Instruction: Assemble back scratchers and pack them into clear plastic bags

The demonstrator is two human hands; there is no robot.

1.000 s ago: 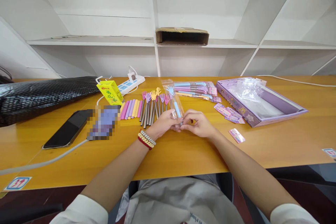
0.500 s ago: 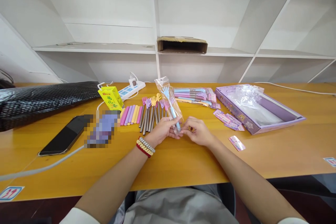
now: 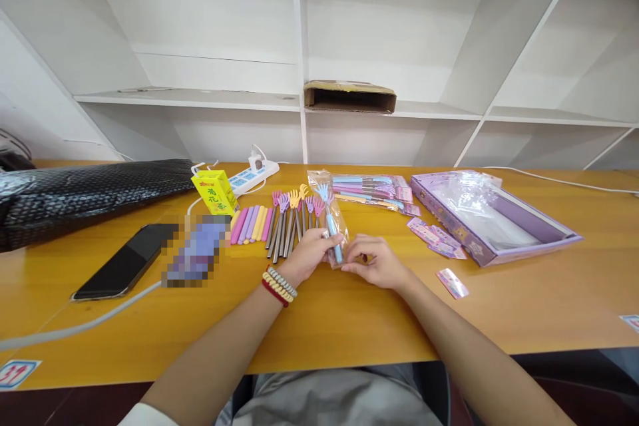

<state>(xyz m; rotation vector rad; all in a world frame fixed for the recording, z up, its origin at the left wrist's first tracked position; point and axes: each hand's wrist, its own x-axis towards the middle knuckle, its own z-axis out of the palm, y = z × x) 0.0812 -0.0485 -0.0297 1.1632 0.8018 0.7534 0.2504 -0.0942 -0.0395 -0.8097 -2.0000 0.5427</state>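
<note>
A blue hand-shaped back scratcher lies inside a clear plastic bag, tilted with its claw end away from me. My left hand is closed around the bagged handle, thumb on top. At the bag's lower right edge, the fingers of my right hand are pinched on the plastic. Left of the bag are several loose back scratchers with purple, pink and yellow claws on metal rods. Beside them sits a row of coloured handle tubes. Packed back scratchers lie behind my hands.
A purple box holding clear bags stands at right, near printed cards and a single card. At left are a yellow drink carton, power strip, black phone, cable and black wrapped bundle.
The bagged back scratcher has tipped lower, toward the table. My right hand has shifted slightly down along the bag's end. The whole view has moved a little.
</note>
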